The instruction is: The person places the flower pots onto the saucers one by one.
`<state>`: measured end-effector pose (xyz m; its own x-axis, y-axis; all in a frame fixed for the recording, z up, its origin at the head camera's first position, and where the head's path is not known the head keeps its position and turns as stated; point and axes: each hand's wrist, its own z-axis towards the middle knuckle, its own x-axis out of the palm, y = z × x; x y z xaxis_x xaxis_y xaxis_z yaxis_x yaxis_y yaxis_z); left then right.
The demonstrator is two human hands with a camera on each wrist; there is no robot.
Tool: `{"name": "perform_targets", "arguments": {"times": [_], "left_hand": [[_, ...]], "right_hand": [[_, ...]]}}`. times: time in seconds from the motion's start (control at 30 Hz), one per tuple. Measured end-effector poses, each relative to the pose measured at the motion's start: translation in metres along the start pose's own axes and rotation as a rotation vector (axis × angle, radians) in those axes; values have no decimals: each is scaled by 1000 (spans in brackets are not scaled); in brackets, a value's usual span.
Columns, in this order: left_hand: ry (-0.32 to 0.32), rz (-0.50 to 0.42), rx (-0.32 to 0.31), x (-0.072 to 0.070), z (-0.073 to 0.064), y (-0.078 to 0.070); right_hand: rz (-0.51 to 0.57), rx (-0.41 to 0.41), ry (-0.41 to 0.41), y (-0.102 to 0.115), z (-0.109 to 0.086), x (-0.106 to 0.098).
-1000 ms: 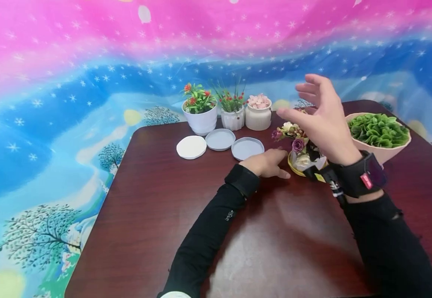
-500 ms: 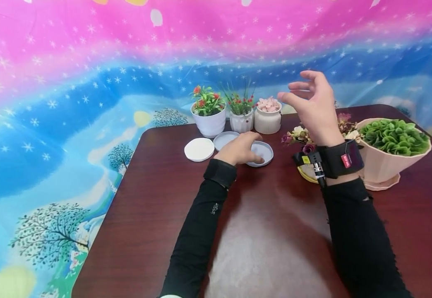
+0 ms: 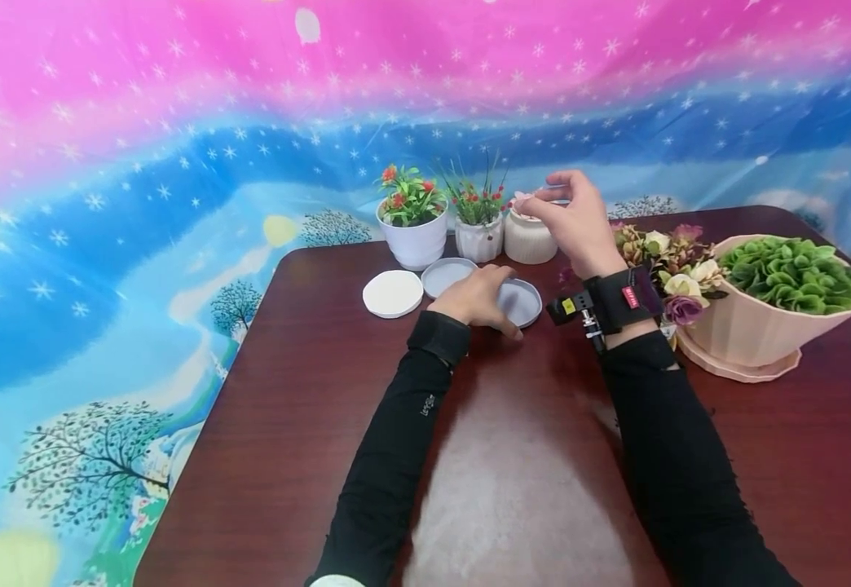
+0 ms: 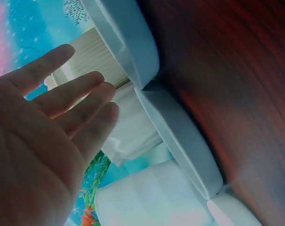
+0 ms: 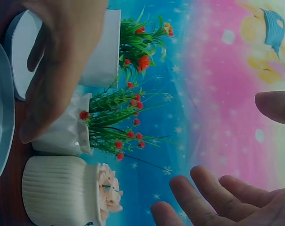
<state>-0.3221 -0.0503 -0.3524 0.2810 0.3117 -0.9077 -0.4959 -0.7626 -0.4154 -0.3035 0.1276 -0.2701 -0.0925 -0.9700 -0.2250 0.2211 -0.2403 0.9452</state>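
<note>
My left hand (image 3: 473,300) is over the nearest grey-blue saucer (image 3: 524,303), its fingers spread and partly covering it. In the left wrist view the fingers (image 4: 93,87) are nearly straight and hold nothing; they look apart from the saucer rims. My right hand (image 3: 578,224) is raised in front of the ribbed cream pot (image 3: 530,241), partly hiding its pink flowers (image 5: 109,190). Its fingers are loosely bent with a wide gap to the thumb, and nothing lies between them.
Behind the second grey-blue saucer (image 3: 446,275) and the white saucer (image 3: 392,294) stand a fluted white pot (image 3: 479,238) and a white pot with orange flowers (image 3: 416,241). At right are a mixed flower arrangement (image 3: 678,281) and a large peach pot (image 3: 744,330) on its saucer.
My left hand has moved left from beside the flower arrangement to the near saucer. My right hand has come left and down from over the arrangement to the cream pot. The view has shifted slightly.
</note>
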Motion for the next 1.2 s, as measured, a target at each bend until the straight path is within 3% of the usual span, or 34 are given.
{"name": "perform_targets", "arguments": {"times": [0.5,0.9,1.2], "left_hand": [[39,37,-96,6,7,2],[28,8,-105,9,7,2],[-20,60,-82,12,8,0]], "right_hand": [[44,-21,1,7,-8,-12],[40,-27,14,6,-8,-12],[57,-26,24,5,-8,-14]]}}
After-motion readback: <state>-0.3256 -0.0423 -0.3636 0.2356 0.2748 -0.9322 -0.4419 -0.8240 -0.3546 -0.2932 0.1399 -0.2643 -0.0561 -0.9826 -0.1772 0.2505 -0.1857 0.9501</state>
